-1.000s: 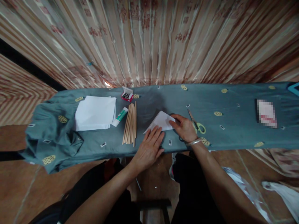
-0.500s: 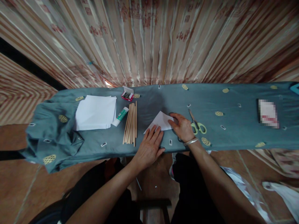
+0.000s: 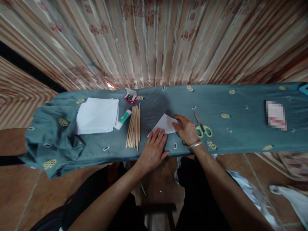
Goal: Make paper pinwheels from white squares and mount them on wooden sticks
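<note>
A white sheet of paper (image 3: 166,123), folded to a triangle, lies on the cloth-covered table in front of me. My left hand (image 3: 154,146) rests flat on its lower left edge, fingers stretched out and pressing it down. At the paper's right corner, my right hand (image 3: 187,130) has its thumb and bent fingers closed about the edge. The fingertips there are partly hidden. Just right of that hand lie scissors (image 3: 201,125) with light green handles. To the left of the paper is a row of thin wooden sticks (image 3: 134,126).
A stack of white paper (image 3: 97,115) lies on the left, with a glue stick (image 3: 123,119) beside it. Behind the sticks stands a small open box (image 3: 130,96) of dark bits. A blurred-out packet (image 3: 276,115) is far right. A striped curtain (image 3: 154,48) hangs behind the table.
Both hands and the folded paper hold nearly the same place. The whole view has shifted very slightly.
</note>
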`<state>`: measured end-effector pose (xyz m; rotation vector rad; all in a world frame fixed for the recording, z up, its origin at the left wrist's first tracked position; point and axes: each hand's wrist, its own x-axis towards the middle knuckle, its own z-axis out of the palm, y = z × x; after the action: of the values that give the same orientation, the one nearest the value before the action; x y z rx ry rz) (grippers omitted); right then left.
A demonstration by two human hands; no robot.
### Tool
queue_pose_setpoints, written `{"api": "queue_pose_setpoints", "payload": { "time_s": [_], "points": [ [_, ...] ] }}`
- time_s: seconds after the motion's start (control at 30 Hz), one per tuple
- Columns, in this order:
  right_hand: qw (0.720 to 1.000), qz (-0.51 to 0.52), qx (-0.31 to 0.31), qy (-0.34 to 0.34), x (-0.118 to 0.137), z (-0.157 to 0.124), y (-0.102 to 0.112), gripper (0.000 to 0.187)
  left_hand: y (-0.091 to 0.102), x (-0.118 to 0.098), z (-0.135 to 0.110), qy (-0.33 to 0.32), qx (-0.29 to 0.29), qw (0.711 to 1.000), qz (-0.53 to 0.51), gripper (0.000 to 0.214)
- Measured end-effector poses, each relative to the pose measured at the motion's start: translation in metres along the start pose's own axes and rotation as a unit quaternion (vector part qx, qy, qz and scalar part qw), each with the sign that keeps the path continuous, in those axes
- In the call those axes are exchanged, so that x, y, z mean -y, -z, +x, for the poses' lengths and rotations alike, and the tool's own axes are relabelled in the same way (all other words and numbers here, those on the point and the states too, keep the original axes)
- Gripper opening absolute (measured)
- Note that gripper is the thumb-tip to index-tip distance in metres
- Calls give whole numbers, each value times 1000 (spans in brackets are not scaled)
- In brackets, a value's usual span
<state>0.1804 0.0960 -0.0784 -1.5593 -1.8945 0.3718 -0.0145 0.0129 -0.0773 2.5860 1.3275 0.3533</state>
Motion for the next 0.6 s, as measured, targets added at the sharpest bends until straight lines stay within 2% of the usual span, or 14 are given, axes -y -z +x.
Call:
{"api": "queue_pose_setpoints", "payload": {
  "time_s": [0.43, 0.6],
  "points": [
    [1000, -12, -5, 5, 0, 0, -2, 31, 0, 0, 2, 2, -4, 1000, 6, 67],
    [998, -54, -6, 41, 5, -6, -4, 36, -2, 0, 1, 2, -5, 1000, 17, 68]
  ]
}}
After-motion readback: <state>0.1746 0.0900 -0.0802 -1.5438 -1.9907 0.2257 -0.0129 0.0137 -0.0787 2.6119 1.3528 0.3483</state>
